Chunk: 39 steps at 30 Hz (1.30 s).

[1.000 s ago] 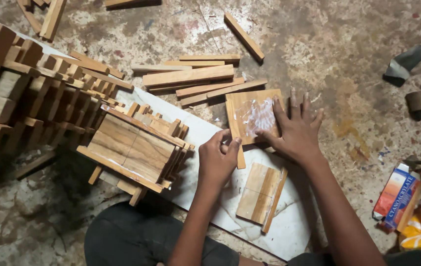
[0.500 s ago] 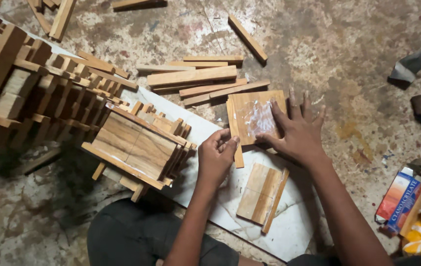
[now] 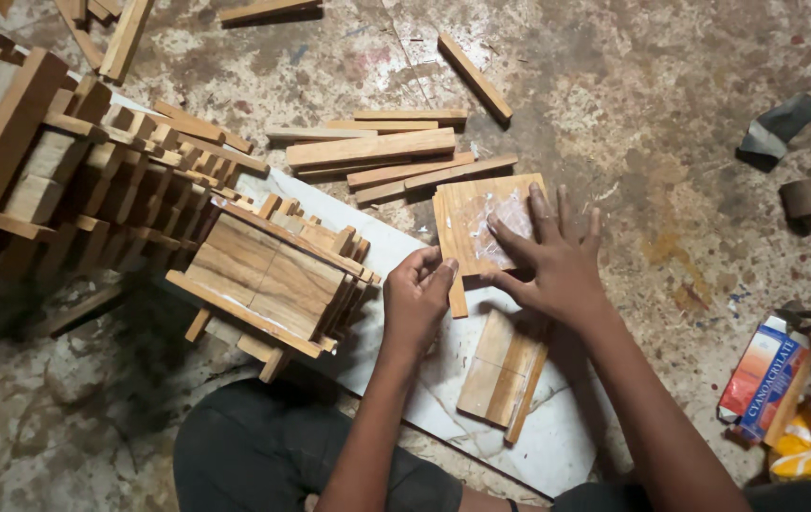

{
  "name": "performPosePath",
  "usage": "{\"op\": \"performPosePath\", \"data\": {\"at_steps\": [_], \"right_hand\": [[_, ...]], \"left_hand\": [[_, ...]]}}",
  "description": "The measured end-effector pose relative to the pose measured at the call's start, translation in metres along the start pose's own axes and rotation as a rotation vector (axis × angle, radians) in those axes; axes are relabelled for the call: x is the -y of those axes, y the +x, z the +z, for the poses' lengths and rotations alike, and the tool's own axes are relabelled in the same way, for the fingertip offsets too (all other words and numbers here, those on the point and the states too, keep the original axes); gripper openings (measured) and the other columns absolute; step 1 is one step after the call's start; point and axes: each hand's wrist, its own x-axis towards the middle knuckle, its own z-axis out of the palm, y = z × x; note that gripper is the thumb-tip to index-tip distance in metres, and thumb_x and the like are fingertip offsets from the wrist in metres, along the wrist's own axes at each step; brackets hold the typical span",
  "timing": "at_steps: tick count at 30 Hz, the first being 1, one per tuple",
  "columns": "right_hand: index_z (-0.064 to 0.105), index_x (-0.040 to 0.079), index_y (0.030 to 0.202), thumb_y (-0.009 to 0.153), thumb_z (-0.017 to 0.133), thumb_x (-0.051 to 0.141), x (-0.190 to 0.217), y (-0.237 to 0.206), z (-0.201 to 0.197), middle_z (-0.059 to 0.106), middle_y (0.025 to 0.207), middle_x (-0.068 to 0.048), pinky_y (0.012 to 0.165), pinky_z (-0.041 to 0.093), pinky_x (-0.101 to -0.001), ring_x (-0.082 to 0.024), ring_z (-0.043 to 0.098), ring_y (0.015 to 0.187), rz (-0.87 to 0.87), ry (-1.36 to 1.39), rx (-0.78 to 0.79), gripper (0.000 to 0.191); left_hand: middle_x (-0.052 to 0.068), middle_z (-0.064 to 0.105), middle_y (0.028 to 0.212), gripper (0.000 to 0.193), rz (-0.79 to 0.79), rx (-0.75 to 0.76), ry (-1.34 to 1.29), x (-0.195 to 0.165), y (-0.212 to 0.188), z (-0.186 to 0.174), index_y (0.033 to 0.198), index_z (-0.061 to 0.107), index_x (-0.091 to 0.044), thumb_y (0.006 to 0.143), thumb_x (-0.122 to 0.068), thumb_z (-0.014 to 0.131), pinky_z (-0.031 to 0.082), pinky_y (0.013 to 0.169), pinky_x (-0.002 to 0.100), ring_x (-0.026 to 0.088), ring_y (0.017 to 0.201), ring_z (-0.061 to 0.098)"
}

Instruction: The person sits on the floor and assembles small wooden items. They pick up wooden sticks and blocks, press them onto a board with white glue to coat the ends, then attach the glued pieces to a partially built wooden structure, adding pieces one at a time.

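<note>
**Head view: two hands on a glue-smeared wooden panel**

The head camera looks down at a white slab (image 3: pixel 396 251) lying on the floor. The right hand (image 3: pixel 557 270) lies flat, fingers spread open, pressing on a square wooden panel (image 3: pixel 467 213) smeared with whitish glue at the slab's far edge. The left hand (image 3: pixel 418 294) is curled closed just beside the panel's near corner; what it grips cannot be told. A second panel (image 3: pixel 500 374) lies nearer the person. A stack of panels (image 3: pixel 268 280) sits to the left.
</note>
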Motion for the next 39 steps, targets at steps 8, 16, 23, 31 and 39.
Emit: {"op": "performPosePath", "data": {"at_steps": [8, 16, 23, 31, 39], "right_hand": [[0.063, 0.043, 0.137, 0.075, 0.062, 0.078, 0.013, -0.022, 0.003, 0.027, 0.165, -0.021, 0.116, -0.001, -0.0719, -0.043, 0.013, 0.154, -0.045, 0.08, 0.007, 0.071], [0.063, 0.032, 0.143, 0.095, 0.055, 0.058, -0.014, -0.01, 0.023, 0.015, 0.174, -0.021, 0.121, -0.002, -0.0715, -0.044, 0.008, 0.161, 0.002, 0.323, -0.116, 0.055], [0.056, 0.029, 0.147, 0.079, 0.059, 0.078, 0.006, -0.007, 0.015, 0.018, 0.166, -0.026, 0.114, -0.001, -0.0731, -0.048, 0.009, 0.153, -0.073, 0.085, -0.055, 0.084], [0.069, 0.04, 0.133, 0.089, 0.056, 0.066, -0.002, -0.005, 0.01, 0.021, 0.172, -0.02, 0.12, -0.004, -0.0688, -0.044, 0.004, 0.16, -0.048, 0.24, 0.016, 0.053], [0.057, 0.03, 0.145, 0.095, 0.053, 0.062, -0.042, -0.021, 0.001, 0.012, 0.173, -0.024, 0.119, -0.008, -0.0675, -0.046, 0.003, 0.159, 0.123, 0.224, -0.051, 0.06]], "left_hand": [[0.012, 0.076, 0.097, 0.034, -0.019, -0.029, -0.061, 0.008, 0.001, -0.003, 0.121, 0.06, 0.006, 0.097, -0.017, 0.065, 0.056, 0.066, 0.024, 0.011, 0.079, 0.07], [0.013, 0.074, 0.088, 0.033, -0.102, -0.035, -0.027, 0.011, 0.004, -0.004, 0.118, 0.062, 0.006, 0.096, -0.019, 0.066, 0.05, 0.054, 0.024, 0.011, 0.068, 0.065], [0.014, 0.075, 0.093, 0.034, -0.096, -0.01, -0.121, 0.012, 0.005, -0.004, 0.12, 0.06, 0.006, 0.097, -0.017, 0.064, 0.055, 0.061, 0.023, 0.011, 0.075, 0.07], [0.013, 0.075, 0.092, 0.033, -0.106, -0.035, -0.029, 0.008, 0.003, -0.004, 0.119, 0.061, 0.005, 0.096, -0.018, 0.065, 0.052, 0.057, 0.024, 0.011, 0.071, 0.067], [0.008, 0.074, 0.087, 0.03, -0.105, -0.008, -0.041, 0.01, 0.002, -0.002, 0.117, 0.062, 0.004, 0.096, -0.018, 0.065, 0.047, 0.053, 0.022, 0.007, 0.066, 0.062]]}}
